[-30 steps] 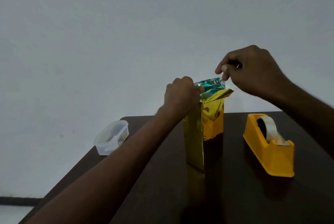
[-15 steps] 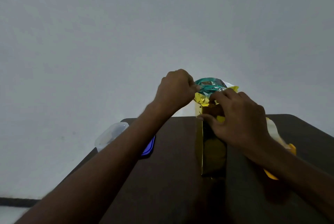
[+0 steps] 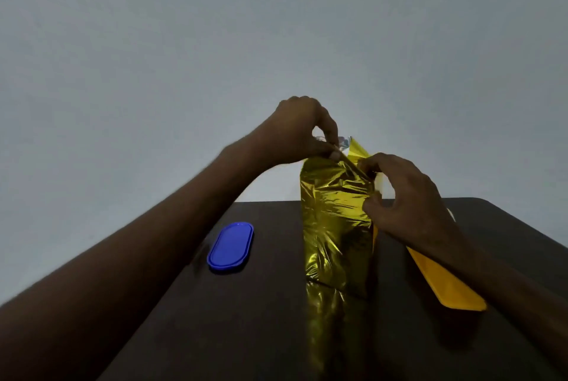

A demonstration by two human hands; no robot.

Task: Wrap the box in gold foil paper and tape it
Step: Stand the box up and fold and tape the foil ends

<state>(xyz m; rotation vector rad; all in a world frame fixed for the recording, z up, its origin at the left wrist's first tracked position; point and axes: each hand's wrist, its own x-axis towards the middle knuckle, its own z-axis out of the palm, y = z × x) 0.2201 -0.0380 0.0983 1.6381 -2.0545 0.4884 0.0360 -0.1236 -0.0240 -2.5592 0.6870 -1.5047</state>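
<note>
A tall box wrapped in gold foil paper stands upright on the dark table. My left hand pinches the folded foil at the box's top left corner. My right hand holds the top right of the box, fingers curled over the foil flap and thumb pressed on the front face. A pointed foil flap sticks up between the hands. The yellow tape dispenser lies behind my right forearm, mostly hidden.
A blue oval lid lies flat on the table left of the box. A plain pale wall fills the background. The table's far edge runs just behind the box.
The box has been turned, showing a wide crinkled gold face. My right hand slid from the front to the top right edge. The blue lid came into full view; the clear container is out of sight.
</note>
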